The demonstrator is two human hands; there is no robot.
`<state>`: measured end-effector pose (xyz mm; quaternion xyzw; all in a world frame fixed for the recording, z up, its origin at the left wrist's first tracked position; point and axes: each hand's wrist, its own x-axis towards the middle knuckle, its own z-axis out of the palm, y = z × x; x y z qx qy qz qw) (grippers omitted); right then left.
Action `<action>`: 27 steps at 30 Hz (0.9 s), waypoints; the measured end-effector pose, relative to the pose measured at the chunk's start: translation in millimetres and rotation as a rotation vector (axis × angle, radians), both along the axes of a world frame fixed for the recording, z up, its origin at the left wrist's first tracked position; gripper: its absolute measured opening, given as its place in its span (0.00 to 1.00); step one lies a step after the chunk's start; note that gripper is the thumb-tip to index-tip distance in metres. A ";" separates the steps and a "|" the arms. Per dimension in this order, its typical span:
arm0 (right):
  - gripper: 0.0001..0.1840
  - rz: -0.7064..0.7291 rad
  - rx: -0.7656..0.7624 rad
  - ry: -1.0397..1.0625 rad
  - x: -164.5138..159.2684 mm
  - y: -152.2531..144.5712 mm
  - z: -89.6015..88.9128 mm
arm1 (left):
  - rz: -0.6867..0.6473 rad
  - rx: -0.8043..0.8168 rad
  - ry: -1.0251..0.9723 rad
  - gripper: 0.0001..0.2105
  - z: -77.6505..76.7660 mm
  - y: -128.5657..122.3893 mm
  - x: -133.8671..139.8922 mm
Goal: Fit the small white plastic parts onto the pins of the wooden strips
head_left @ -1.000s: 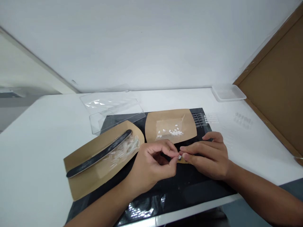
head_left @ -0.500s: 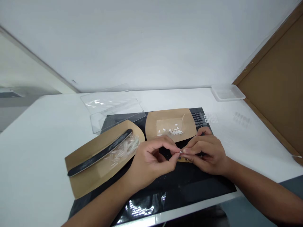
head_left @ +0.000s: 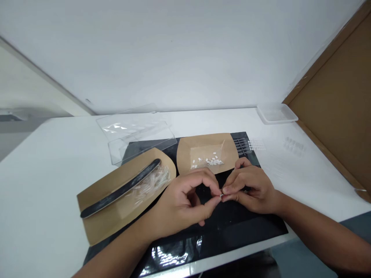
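Observation:
My left hand (head_left: 189, 200) and my right hand (head_left: 251, 189) meet fingertip to fingertip over the black mat (head_left: 246, 227). Thumb and forefinger of each are pinched together around a tiny pale, shiny piece (head_left: 222, 195). Most of it is covered by the fingertips, so its kind cannot be made out. Just beyond the hands, a brown paper tray (head_left: 185, 148) contains several small white oval pieces (head_left: 214, 161). Left of my left hand, a second paper tray (head_left: 101, 233) holds a black nail file (head_left: 121, 189) and a heap of clear, slender plastic pieces (head_left: 150, 183).
Clear acrylic sheets (head_left: 139, 135) lie at the back left, overlapping the mat. Dark-backed strips (head_left: 242, 146), white dots (head_left: 256, 145) and a clear dotted sheet (head_left: 294, 145) are to the right. A shallow plastic container (head_left: 276, 114) stands by the wall and brown board (head_left: 339, 104).
Both hands have shifted slightly toward me, the pinched piece still between them. A tan, dark-spotted thing glimpsed under my right fingers earlier is now out of sight.

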<state>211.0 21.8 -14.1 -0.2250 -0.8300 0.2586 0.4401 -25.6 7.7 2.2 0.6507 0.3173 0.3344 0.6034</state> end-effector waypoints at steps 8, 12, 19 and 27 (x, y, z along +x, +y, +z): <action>0.06 -0.015 0.028 -0.009 0.7 0.3 2.0 | -0.047 -0.037 0.018 0.04 0.8 1.8 -3.2; 0.07 -0.019 0.050 -0.021 0.3 0.3 2.5 | -0.056 -0.046 0.024 0.04 2.2 1.5 -2.5; 0.07 -0.091 0.058 0.016 -1.7 -2.5 3.9 | 0.029 0.127 0.013 0.02 0.2 0.1 0.5; 0.07 -0.099 0.056 0.034 -2.3 -4.5 6.1 | 0.166 0.542 0.060 0.08 3.8 -1.4 6.1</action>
